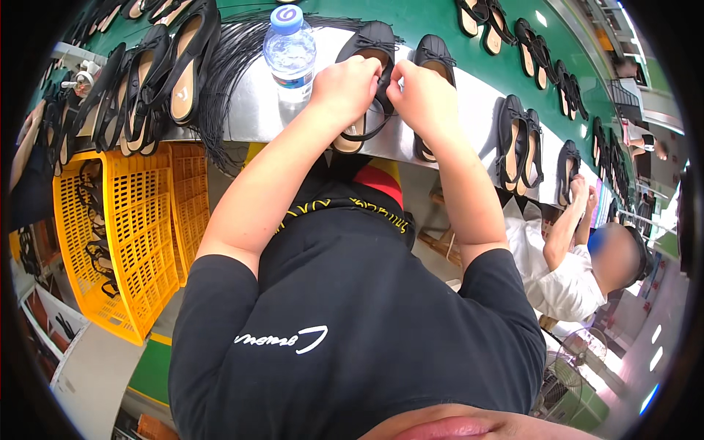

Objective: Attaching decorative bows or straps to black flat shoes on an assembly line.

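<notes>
A pair of black flat shoes with tan insoles lies in front of me on the metal bench top, toes pointing away. Over the opening of the left shoe, my left hand is closed in a pinch. My right hand is closed too, fingertips bent together just right of that shoe. What the fingers pinch is hidden. A thin black strap loops below them at the heel. The right shoe, with a small bow, is partly covered by my right hand.
Left of my hands stand a clear water bottle and a bundle of black cords. Black shoes crowd the far left. Yellow crates sit below the bench. Another shoe pair lies right, near a co-worker in white. A green belt runs behind.
</notes>
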Motion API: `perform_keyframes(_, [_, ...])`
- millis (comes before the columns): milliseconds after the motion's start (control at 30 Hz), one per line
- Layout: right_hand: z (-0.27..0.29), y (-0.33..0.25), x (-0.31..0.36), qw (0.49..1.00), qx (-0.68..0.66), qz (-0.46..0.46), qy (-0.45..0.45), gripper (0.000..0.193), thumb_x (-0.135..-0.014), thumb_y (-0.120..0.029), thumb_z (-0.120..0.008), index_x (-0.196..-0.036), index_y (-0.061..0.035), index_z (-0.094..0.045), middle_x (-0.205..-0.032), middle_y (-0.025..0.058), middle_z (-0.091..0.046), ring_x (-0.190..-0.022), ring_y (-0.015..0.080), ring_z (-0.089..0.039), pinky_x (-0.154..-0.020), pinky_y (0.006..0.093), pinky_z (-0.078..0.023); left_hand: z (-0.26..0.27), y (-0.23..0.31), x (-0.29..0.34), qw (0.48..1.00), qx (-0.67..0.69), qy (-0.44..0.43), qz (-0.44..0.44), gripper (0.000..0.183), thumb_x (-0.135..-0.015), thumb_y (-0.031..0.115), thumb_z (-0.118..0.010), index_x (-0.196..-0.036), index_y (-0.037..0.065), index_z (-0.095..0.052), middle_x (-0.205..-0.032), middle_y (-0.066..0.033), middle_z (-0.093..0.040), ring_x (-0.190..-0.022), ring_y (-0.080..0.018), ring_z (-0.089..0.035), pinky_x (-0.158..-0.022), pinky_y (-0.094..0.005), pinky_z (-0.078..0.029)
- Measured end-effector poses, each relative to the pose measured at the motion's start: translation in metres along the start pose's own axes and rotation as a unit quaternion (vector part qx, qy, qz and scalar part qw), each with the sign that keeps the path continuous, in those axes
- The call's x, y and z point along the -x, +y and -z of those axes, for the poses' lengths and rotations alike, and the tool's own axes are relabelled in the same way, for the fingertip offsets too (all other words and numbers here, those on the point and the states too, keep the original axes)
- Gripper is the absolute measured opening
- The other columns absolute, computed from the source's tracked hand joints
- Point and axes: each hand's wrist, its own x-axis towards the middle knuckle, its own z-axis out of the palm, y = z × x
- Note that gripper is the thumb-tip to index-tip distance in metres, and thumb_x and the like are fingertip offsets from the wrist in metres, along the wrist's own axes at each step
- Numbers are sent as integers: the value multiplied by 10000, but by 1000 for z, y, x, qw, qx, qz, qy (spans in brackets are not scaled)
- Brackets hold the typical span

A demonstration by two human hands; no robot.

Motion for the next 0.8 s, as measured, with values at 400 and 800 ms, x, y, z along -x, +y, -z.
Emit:
perform_keyframes(400, [2,21,-27,991,-87,-10,-102,180,-965,-245,-714,-1065,-149,-828,-966,142,-794,-920,355,-759,-833,450,-594,-6,-4,1,1000,8,25,-14,122,-1009,228,-667,-1089,156,-724,-1035,-90,-742,-923,-358,-748,-771,-495,-607])
perform_keyframes(800, [-16,11,-15,993,-82,-49,-71,173,-966,-298,-728,-1066,-220,-846,-989,96,-810,-967,331,-765,-842,454,-609,-4,-6,2,998,49,38,6,127,-977,209,-683,-1073,155,-747,-1033,-97,-734,-944,-364,-739,-802,-494,-602])
